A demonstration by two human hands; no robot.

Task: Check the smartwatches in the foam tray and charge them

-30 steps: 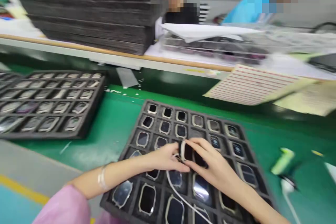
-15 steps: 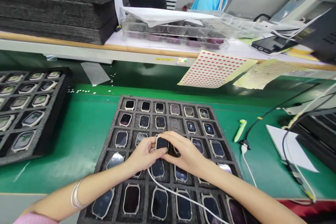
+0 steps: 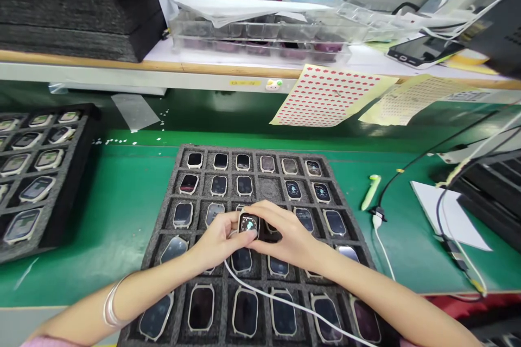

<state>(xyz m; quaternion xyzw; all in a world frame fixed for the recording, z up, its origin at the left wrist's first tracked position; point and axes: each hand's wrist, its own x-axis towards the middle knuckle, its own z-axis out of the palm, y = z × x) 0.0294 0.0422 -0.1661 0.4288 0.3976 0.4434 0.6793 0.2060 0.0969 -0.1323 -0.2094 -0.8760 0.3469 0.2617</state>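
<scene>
A smartwatch (image 3: 248, 224) without a strap is held between my two hands, its screen lit with a watch face. My left hand (image 3: 223, 236) pinches it from the left, thumb across the lower screen edge. From the right, the fingers of my right hand (image 3: 280, 227) close on its top and side. A white cable (image 3: 260, 291) runs from under my left hand toward the lower right; its end is hidden. Beneath both hands lies a dark foam tray (image 3: 165, 216) with several strapless watches in its compartments. One compartment in the second row holds no watch.
Another foam tray (image 3: 83, 146) of watches sits at the left. On the right lie a light green pen-like tool (image 3: 370, 193), a cable connector (image 3: 377, 217) and white paper (image 3: 450, 217). Sticker sheets (image 3: 325, 98) hang from the shelf edge (image 3: 195, 69). Two people are beyond the shelf.
The held watch's screen has gone from dark to a lit watch face. Both hands keep their grip. The view has shifted slightly.
</scene>
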